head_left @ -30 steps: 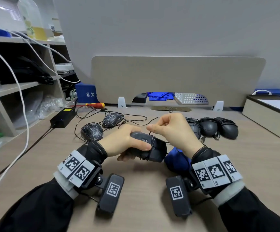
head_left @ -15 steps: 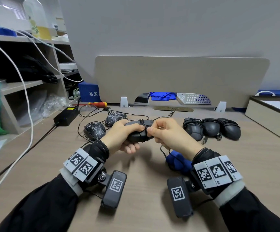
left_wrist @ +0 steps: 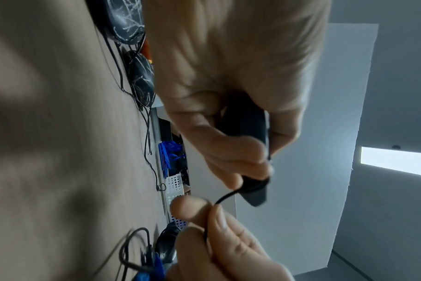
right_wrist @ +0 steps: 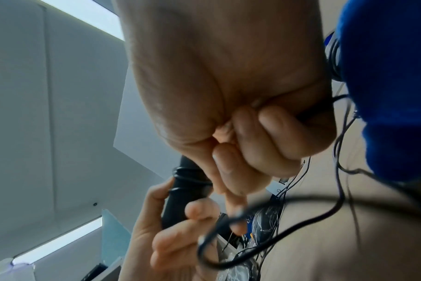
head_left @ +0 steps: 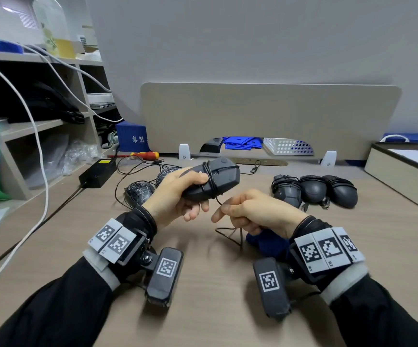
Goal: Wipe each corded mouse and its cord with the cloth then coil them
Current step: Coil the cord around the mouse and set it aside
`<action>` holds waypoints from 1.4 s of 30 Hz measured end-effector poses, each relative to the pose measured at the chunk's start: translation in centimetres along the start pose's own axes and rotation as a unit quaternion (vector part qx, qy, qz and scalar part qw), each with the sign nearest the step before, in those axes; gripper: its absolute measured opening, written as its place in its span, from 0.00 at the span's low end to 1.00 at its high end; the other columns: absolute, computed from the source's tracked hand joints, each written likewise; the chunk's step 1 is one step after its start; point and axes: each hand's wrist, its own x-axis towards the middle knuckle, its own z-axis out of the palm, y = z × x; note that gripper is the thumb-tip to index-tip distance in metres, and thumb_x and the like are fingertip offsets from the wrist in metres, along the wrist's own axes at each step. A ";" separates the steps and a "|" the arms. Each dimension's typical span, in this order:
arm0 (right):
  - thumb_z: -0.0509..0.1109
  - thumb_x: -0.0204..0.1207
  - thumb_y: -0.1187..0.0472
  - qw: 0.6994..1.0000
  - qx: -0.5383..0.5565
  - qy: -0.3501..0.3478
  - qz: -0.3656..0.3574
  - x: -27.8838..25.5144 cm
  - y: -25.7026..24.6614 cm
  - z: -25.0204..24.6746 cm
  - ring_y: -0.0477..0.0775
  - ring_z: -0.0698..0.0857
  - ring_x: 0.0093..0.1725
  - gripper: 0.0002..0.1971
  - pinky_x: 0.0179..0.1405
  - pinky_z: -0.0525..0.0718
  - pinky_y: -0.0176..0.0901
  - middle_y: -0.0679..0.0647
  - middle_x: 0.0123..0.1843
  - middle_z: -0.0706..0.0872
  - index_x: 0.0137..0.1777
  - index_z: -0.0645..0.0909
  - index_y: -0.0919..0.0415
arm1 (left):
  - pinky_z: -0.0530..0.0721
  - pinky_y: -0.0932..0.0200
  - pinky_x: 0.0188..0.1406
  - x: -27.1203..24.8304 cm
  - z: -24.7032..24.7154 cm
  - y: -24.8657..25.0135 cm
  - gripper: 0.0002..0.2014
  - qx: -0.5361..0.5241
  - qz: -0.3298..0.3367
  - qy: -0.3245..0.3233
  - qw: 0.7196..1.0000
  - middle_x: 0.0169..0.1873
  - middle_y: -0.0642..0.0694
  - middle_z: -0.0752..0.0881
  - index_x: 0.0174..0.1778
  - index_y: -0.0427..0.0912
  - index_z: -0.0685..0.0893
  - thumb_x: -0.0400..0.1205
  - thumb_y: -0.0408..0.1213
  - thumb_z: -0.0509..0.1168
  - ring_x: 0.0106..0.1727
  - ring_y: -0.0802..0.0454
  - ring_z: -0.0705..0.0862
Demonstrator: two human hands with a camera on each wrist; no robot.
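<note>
My left hand [head_left: 178, 194] grips a black corded mouse [head_left: 213, 181] lifted above the desk, with a few turns of its cord [head_left: 209, 176] wound round the body. My right hand [head_left: 250, 211] pinches the same cord [left_wrist: 226, 196] just below the mouse, fingers curled, and loose cord [head_left: 230, 236] hangs down from it in a loop. The blue cloth [head_left: 268, 242] lies on the desk under my right wrist, also seen in the right wrist view as cloth [right_wrist: 385, 76]. Two patterned mice [head_left: 140, 192] with loose cords lie behind my left hand. Three wrapped black mice [head_left: 314, 189] sit in a row at the right.
A black power brick [head_left: 98, 171] and a red and yellow screwdriver [head_left: 145, 155] lie at the back left. Shelves [head_left: 40, 126] with white cables stand on the left. A beige divider [head_left: 270, 118] closes the back, and a shallow box [head_left: 403, 171] sits at the far right.
My left hand has lifted the mouse up and away from me. My right hand has dropped below it, drawing the cord down under the mouse.
</note>
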 end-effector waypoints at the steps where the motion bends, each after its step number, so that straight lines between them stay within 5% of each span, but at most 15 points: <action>1: 0.65 0.87 0.57 1.000 -0.010 0.018 0.000 -0.1 0.0 -0.3 0.47 0.61 0.25 0.13 0.22 0.59 0.36 0.43 0.22 0.68 0.50 0.90 0.61 | 0.68 0.67 0.10 -0.1 0.0 0.0 0.20 0.011 0.010 -0.025 1.000 0.26 0.29 0.81 0.53 0.28 0.77 0.76 0.43 0.66 0.11 0.48 0.72; 4: 0.74 0.78 0.61 0.994 -0.053 0.096 -0.002 -0.1 0.2 -1.0 0.48 0.65 0.24 0.12 0.22 0.63 0.37 0.46 0.21 0.73 0.33 0.88 0.58 | 0.70 0.67 0.10 -0.6 0.0 -0.1 0.26 0.067 0.017 -0.082 0.994 0.25 0.29 0.81 0.58 0.24 0.78 0.74 0.43 0.68 0.12 0.47 0.74; 8: 0.70 0.77 0.70 0.984 -0.083 0.153 0.023 0.3 0.7 -1.3 0.50 0.64 0.26 0.23 0.25 0.62 0.38 0.50 0.20 0.73 0.18 0.80 0.57 | 0.72 0.65 0.11 -1.1 0.5 0.0 0.23 0.164 -0.013 -0.130 0.978 0.24 0.30 0.82 0.57 0.28 0.81 0.73 0.41 0.71 0.13 0.46 0.76; 14: 0.81 0.73 0.51 0.974 -0.008 0.220 -0.052 0.2 0.0 -1.7 0.44 0.65 0.22 0.16 0.24 0.65 0.37 0.50 0.24 0.73 0.31 0.84 0.60 | 0.78 0.62 0.14 -0.8 0.8 0.0 0.17 0.243 -0.062 -0.121 0.960 0.24 0.33 0.85 0.50 0.27 0.80 0.78 0.40 0.69 0.15 0.44 0.81; 17: 0.76 0.79 0.54 0.966 -0.037 0.237 -0.100 0.1 -0.5 -0.9 0.39 0.70 0.19 0.15 0.23 0.67 0.28 0.40 0.18 0.75 0.35 0.88 0.65 | 0.77 0.63 0.15 -0.6 0.8 -0.5 0.10 0.279 -0.082 -0.086 0.953 0.25 0.31 0.85 0.41 0.33 0.79 0.83 0.35 0.68 0.16 0.44 0.81; 19: 0.74 0.80 0.56 0.962 -0.047 0.240 -0.122 0.3 -0.8 -0.5 0.37 0.74 0.24 0.14 0.29 0.72 0.30 0.43 0.24 0.82 0.38 0.89 0.66 | 0.77 0.63 0.14 -0.3 0.8 -0.8 0.09 0.280 -0.091 -0.051 0.954 0.25 0.31 0.85 0.40 0.34 0.79 0.84 0.35 0.67 0.16 0.44 0.81; 22: 0.72 0.81 0.57 0.963 -0.061 0.222 -0.138 0.4 -1.0 0.1 0.44 0.75 0.29 0.14 0.32 0.74 0.36 0.55 0.31 0.83 0.38 0.86 0.67 | 0.76 0.64 0.14 0.2 0.5 -1.1 0.10 0.247 -0.096 0.015 0.964 0.23 0.33 0.84 0.44 0.33 0.81 0.83 0.38 0.66 0.16 0.43 0.81; 26: 0.71 0.82 0.60 0.960 -0.046 0.222 -0.162 0.2 -1.4 0.5 0.40 0.71 0.24 0.14 0.26 0.70 0.29 0.59 0.31 0.84 0.35 0.84 0.61 | 0.75 0.64 0.13 0.4 0.4 -1.2 0.11 0.207 -0.101 0.059 0.971 0.23 0.33 0.84 0.43 0.34 0.79 0.82 0.39 0.67 0.16 0.43 0.81; 30: 0.66 0.85 0.63 0.971 -0.023 0.184 -0.152 0.2 -1.3 0.7 0.39 0.67 0.18 0.12 0.22 0.64 0.29 0.41 0.19 0.75 0.43 0.86 0.70 | 0.75 0.65 0.13 0.7 0.0 -1.0 0.12 0.181 -0.104 0.104 0.973 0.23 0.34 0.84 0.44 0.32 0.79 0.81 0.40 0.68 0.15 0.45 0.80; 34: 0.61 0.88 0.64 0.985 -0.003 0.114 -0.131 0.4 -0.9 1.1 0.40 0.63 0.19 0.14 0.18 0.61 0.29 0.42 0.19 0.68 0.47 0.86 0.68 | 0.73 0.66 0.12 0.7 -0.9 -0.6 0.14 0.106 -0.100 0.146 0.978 0.22 0.34 0.83 0.43 0.31 0.81 0.81 0.41 0.68 0.14 0.47 0.78; 42: 0.57 0.91 0.61 0.998 0.049 -0.028 -0.004 0.4 -0.3 1.5 0.44 0.60 0.20 0.15 0.17 0.59 0.33 0.49 0.25 0.65 0.52 0.85 0.64 | 0.65 0.66 0.10 0.2 -1.1 0.1 0.17 0.002 -0.063 0.057 0.996 0.20 0.38 0.77 0.49 0.31 0.78 0.84 0.46 0.62 0.12 0.51 0.69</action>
